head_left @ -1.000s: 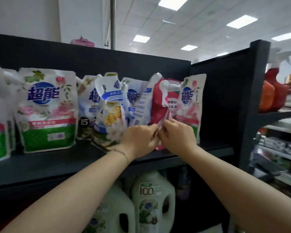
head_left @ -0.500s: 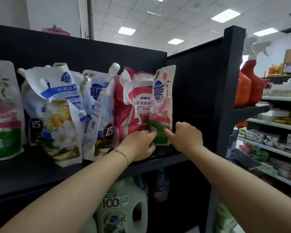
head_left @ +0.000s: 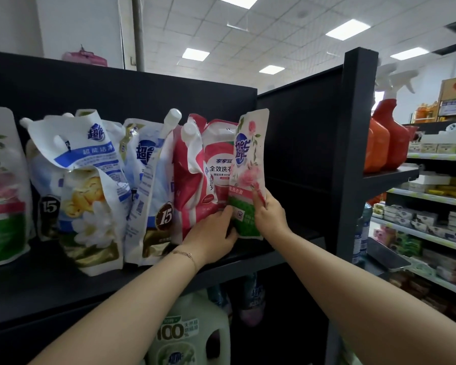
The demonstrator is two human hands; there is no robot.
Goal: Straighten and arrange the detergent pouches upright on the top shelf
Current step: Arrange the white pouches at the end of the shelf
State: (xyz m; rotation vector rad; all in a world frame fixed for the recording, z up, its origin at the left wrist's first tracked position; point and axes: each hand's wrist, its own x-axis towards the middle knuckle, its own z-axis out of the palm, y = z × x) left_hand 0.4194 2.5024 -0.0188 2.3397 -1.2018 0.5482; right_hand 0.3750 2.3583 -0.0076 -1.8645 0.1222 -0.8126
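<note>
Head view: the rose-print detergent pouch (head_left: pixel 249 175) stands upright at the right end of the row on the top shelf (head_left: pixel 63 280), just beside a red pouch (head_left: pixel 217 169). The right hand (head_left: pixel 270 214) grips its right edge, fingers curled behind and thumb in front. The left hand (head_left: pixel 211 233) pinches its lower left edge. The blue-and-white pouches (head_left: pixel 90 180) further left are slumped and creased.

Left hand (head_left: pixel 211 234) and right hand (head_left: pixel 270 216) grip rose pouch (head_left: pixel 249 164).

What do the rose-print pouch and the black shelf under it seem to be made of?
The rose-print pouch: probably thin flexible plastic film, glossy; it creases and catches the light. The black shelf: smooth matte surface, painted metal or coated board; the view cannot settle which.
</note>
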